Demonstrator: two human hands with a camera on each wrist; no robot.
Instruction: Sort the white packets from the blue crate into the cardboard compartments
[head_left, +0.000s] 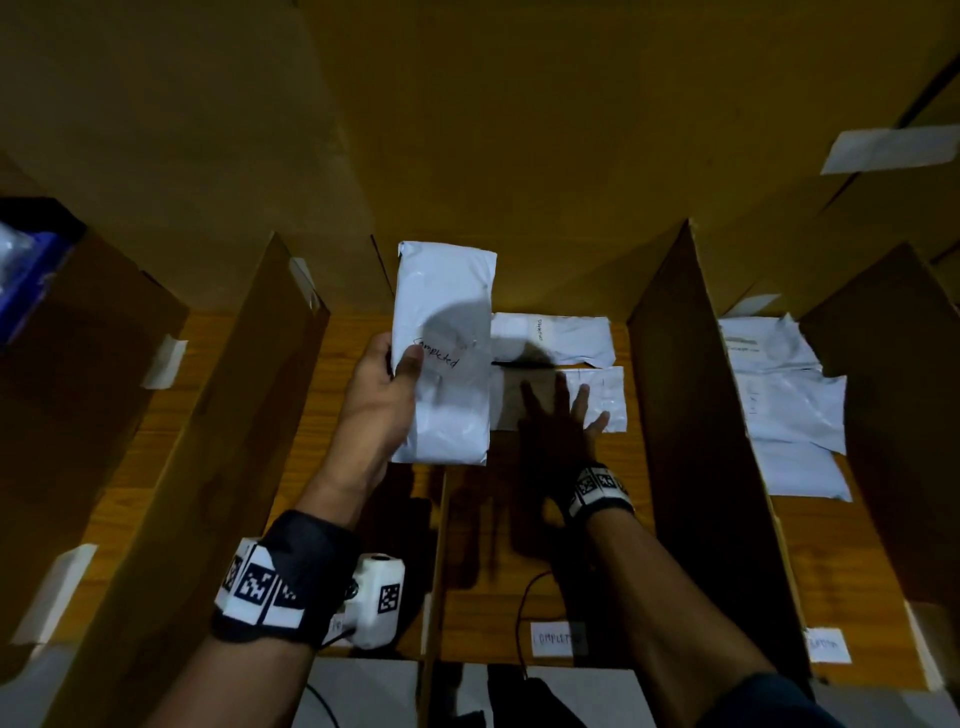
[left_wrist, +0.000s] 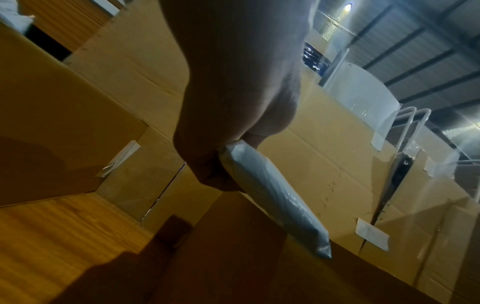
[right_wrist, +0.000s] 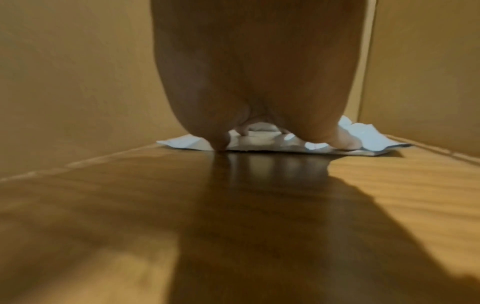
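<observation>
Head view first: my left hand (head_left: 382, 395) grips a white packet (head_left: 444, 353) marked "Completed", thumb across its face, raised over the middle compartment (head_left: 641, 415). My right hand (head_left: 563, 421) lies flat, fingers spread, on a packet on the floor (head_left: 608, 397) there. Left wrist view: fingers (left_wrist: 207, 164) curled round the packet's edge (left_wrist: 272, 197). Right wrist view: fingertips (right_wrist: 345, 142) press down on the flat packet (right_wrist: 369, 133).

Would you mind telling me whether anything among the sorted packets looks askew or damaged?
Slightly. In the middle compartment, the far packet has a ragged, torn-looking near edge. In the right compartment, the stacked packets lie fanned and crumpled, not squared. The left hand's packet looks intact.
</observation>
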